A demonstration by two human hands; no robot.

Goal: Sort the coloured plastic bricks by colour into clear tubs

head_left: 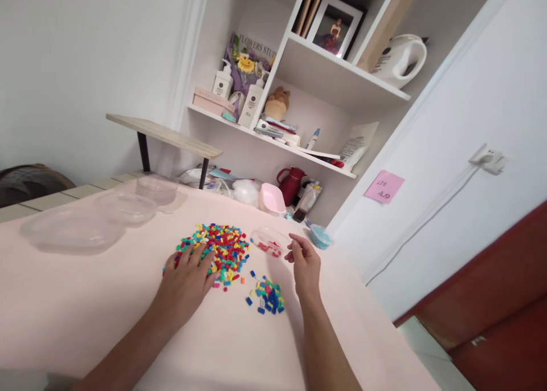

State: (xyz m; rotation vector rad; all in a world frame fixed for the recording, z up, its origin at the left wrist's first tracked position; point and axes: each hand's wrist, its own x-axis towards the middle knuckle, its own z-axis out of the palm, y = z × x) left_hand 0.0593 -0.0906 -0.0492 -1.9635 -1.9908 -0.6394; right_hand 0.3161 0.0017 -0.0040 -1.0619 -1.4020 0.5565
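A heap of small coloured pieces, red, yellow, green and blue, lies on the pale pink table. My left hand rests flat on the heap's near edge, fingers spread. My right hand hovers beside a small clear dish that holds a few red pieces. Its fingers are curled in a pinch; what they hold is too small to make out. Between my hands lies a smaller cluster of mostly blue pieces.
Three clear empty containers stand at the table's far left. A small tub of blue pieces sits near the far right edge. Behind are a pink bowl, a red jug and white shelves with bottles.
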